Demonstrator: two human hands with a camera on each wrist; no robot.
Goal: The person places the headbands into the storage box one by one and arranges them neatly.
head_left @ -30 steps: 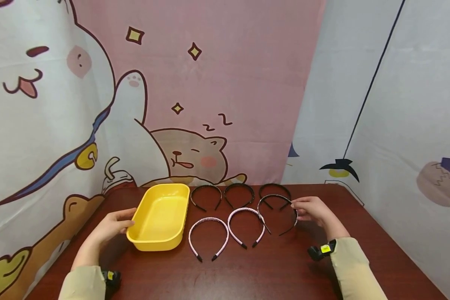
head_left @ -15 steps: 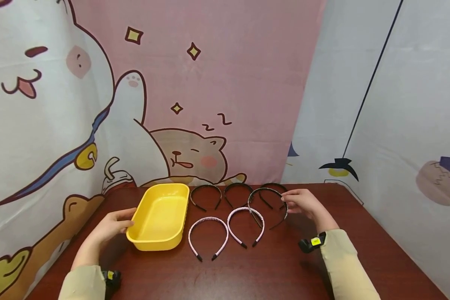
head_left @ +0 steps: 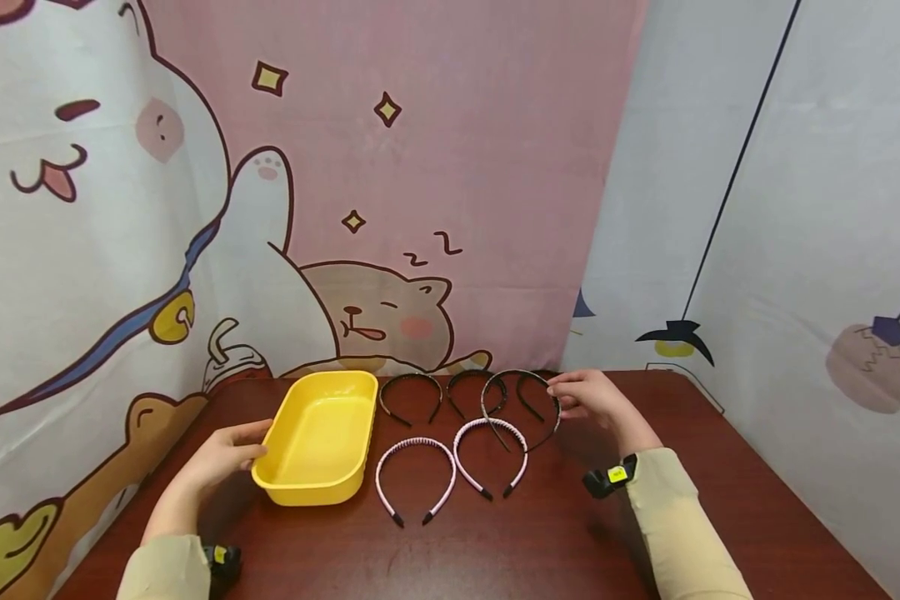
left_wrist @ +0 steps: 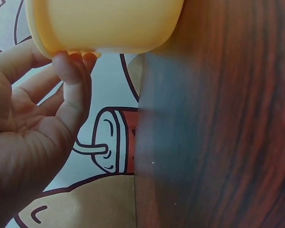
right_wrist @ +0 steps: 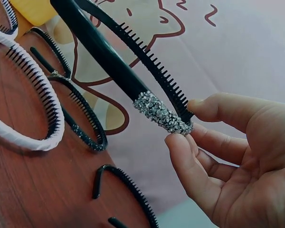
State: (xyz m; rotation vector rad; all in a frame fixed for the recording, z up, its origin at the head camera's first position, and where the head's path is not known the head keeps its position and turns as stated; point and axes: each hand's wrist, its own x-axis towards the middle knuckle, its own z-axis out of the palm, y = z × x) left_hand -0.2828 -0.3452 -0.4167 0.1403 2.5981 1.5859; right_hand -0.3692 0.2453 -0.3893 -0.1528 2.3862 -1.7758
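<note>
My right hand pinches a black headband between thumb and fingers, at a stretch covered in silver glitter. Comb teeth line its inner side, and it hangs above the table. At the left, a yellow plastic basin stands on the table, its near left rim pinched by my left hand. Two pink wrapped headbands lie in front: the left one and the right one, which the held headband partly overlaps in the head view. Behind lie a left black headband, a middle one and a right one.
The dark red wooden table ends at the back against a cartoon-printed cloth. The same cloth runs along the left. A pale cloth hangs on the right.
My right hand has moved left and slightly away from me with the black headband, from right of the pink headbands to over the back row. The left hand stays on the basin.
</note>
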